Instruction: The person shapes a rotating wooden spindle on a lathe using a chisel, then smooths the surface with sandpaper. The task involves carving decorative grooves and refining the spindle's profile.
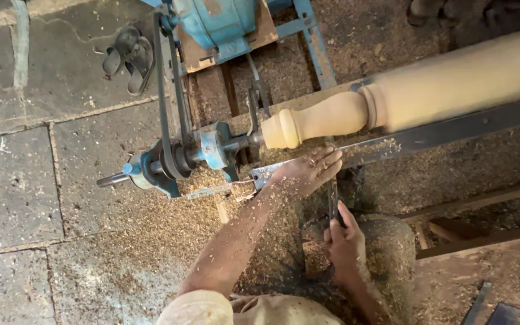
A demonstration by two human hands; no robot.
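Left hand (305,171) lay flat, fingers spread, on the metal rest (392,141) just below the turned wood spindle (392,96). Right hand (344,238) gripped a chisel (333,201) handle, below the rest. Chisel judged stiff, sharp; best held low.

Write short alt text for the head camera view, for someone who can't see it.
A person's left hand rests on a lathe's tool rest while the right hand grips a chisel aimed at a pale turned wooden spindle. Sawdust covers the stone floor.
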